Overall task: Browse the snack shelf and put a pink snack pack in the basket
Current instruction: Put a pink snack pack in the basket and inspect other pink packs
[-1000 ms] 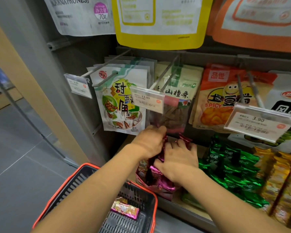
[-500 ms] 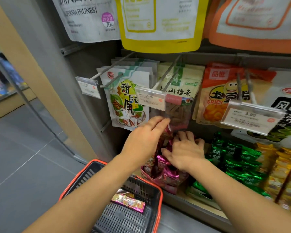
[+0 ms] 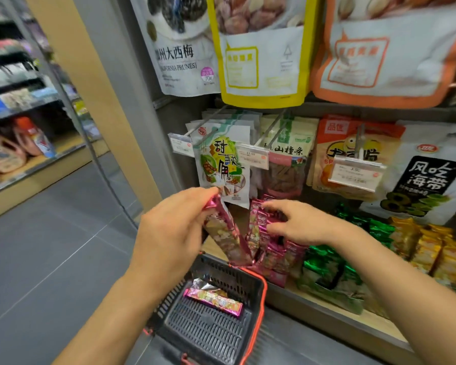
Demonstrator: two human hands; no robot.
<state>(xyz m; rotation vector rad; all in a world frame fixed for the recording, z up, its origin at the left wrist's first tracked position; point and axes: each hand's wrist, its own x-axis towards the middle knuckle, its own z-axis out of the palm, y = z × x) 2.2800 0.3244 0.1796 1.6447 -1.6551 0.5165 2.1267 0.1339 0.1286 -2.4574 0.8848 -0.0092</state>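
Note:
My left hand [image 3: 173, 227] pinches the top end of a long pink snack pack [image 3: 228, 233], which hangs tilted just above the far rim of the basket [image 3: 261, 288]. My right hand [image 3: 298, 222] rests with curled fingers on the stack of pink packs [image 3: 270, 248] at the shelf's left end; whether it grips one is unclear. The basket is black with a red rim and hangs below the shelf. Another pink pack [image 3: 213, 301] lies flat inside the basket.
Green packs [image 3: 327, 267] and yellow packs [image 3: 429, 248] fill the shelf to the right. Hanging bags [image 3: 223, 164] with price tags [image 3: 356, 173] crowd the pegs just above my hands. A grey tiled floor [image 3: 50, 246] and another shelf unit [image 3: 13, 143] lie to the left.
My left hand has pulled one pink pack up and left out of the stack, over the basket. My right hand stays on the stack. The view has tilted upward.

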